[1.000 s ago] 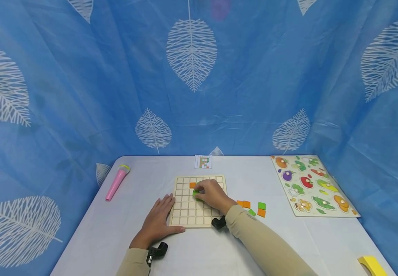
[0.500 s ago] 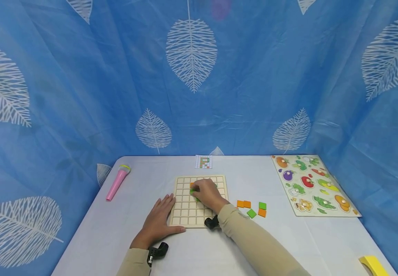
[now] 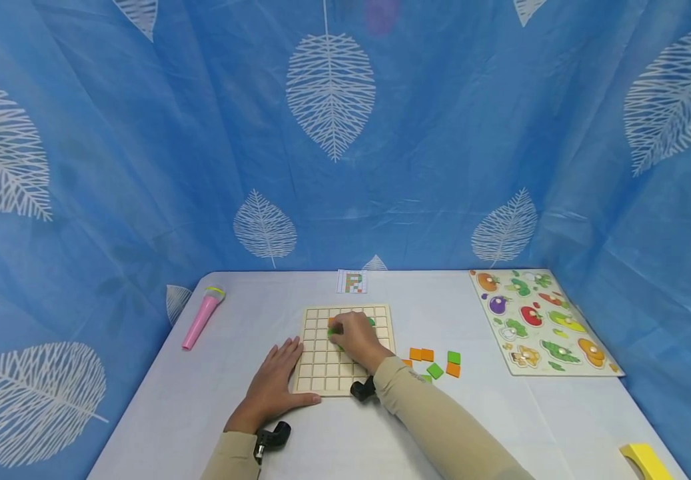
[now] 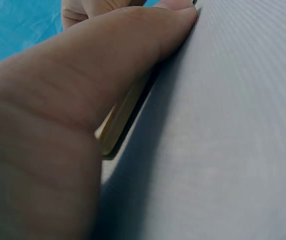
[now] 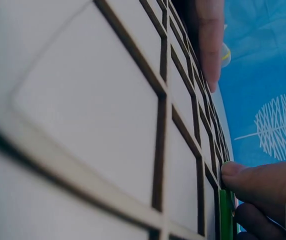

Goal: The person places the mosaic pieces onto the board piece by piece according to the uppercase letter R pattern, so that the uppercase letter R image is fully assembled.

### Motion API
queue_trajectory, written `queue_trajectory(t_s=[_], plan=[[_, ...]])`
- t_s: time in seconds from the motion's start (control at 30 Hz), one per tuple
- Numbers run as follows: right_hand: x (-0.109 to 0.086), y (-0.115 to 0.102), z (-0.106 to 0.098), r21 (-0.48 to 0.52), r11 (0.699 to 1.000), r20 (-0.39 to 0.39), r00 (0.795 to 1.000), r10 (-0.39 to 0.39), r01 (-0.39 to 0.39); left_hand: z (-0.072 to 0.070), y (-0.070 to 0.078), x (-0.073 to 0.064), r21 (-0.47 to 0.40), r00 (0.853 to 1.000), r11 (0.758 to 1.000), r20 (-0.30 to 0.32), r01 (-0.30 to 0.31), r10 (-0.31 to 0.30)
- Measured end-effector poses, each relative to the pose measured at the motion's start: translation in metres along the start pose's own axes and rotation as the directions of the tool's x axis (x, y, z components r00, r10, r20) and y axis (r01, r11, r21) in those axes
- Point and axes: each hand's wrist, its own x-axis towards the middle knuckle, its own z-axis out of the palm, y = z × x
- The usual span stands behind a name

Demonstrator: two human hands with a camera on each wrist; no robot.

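A wooden grid board (image 3: 319, 377) lies on the white table. My left hand (image 3: 273, 383) rests along its left side, fingers straight, the thumb (image 4: 133, 37) stretched beside the near edge. Over the upper middle of the grid, my right hand (image 3: 358, 339) pinches a small green tile (image 3: 331, 331) low at the cells. An orange tile (image 3: 331, 321) sits just beyond those fingertips, and a darker green piece (image 3: 372, 321) shows to their right. In the right wrist view another green tile (image 5: 226, 215) stands below the thumb. My hand hides part of the grid.
Loose orange tiles (image 3: 421, 355) and green tiles (image 3: 435, 371) lie right of the board, some partly behind the right sleeve. A pattern card (image 3: 352, 282) is behind it. A pink toy microphone (image 3: 203, 320), a vegetable puzzle (image 3: 543, 370) and a yellow block (image 3: 647, 461) lie farther out.
My right hand has shifted slightly left over the grid, uncovering the darker green piece and more of the loose tiles. The left hand stays in place.
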Motion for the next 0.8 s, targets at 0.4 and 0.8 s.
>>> queue_trajectory(t_s=[0.4, 0.8], plan=[[-0.007, 0.000, -0.015, 0.073, 0.997, -0.007, 0.999, 0.036, -0.035, 0.003, -0.002, 0.001, 0.020, 1.000, 1.000, -0.007, 0.009, -0.009], [-0.024, 0.024, -0.047, 0.011, 1.000, -0.033, 0.999, 0.020, -0.019, 0.003, 0.000, -0.002, 0.012, 1.000, 1.000, -0.007, 0.010, -0.010]])
